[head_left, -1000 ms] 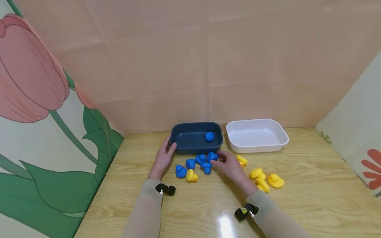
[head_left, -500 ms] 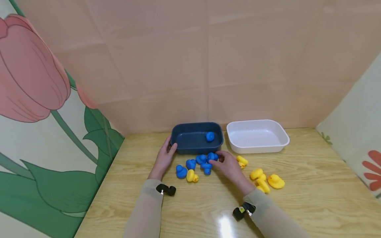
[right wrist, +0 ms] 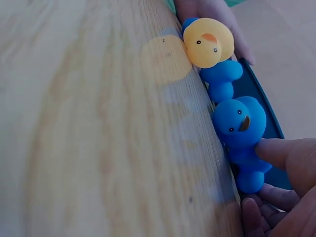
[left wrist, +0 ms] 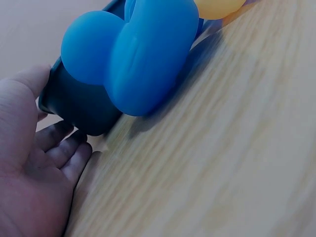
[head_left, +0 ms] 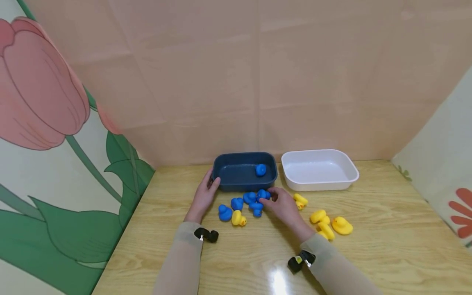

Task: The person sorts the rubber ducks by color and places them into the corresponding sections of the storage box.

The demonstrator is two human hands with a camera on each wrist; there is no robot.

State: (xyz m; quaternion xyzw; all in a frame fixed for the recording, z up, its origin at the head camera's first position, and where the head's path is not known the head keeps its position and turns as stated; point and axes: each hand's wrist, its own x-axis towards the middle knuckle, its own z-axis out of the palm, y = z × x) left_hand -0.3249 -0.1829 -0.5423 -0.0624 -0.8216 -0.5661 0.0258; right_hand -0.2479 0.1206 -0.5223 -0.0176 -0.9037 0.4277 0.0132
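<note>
Base: wooden table (head_left: 147, 254) with pale grain. At the rear, side by side with a narrow gap: white tray (head_left: 320, 186) to the right, navy tray (head_left: 236, 187) to the left.

Left hand (head_left: 203, 198): partly closed at the left end of the navy tray, thumb near the front corner, fingers along the outer wall.

Right hand (head_left: 284, 207): closed to a pinch, thumb and fingers on opposite sides of the gripped blue duck (head_left: 262, 195), just in front of the navy tray, near its right end. Contact with the table: cannot tell.

Close by: four loose blue ducks (head_left: 225, 213) and a lone yellow duck (head_left: 237, 218). Farther right: four yellow ducks (head_left: 342, 225). Inside the navy tray, toward the right: a blue toy (head_left: 260, 170).

Handling (judgement): probably light, soft, hard to break; smooth, possibly slippery. Take hold across the rounded body with light pressure; avoid the small head.
</note>
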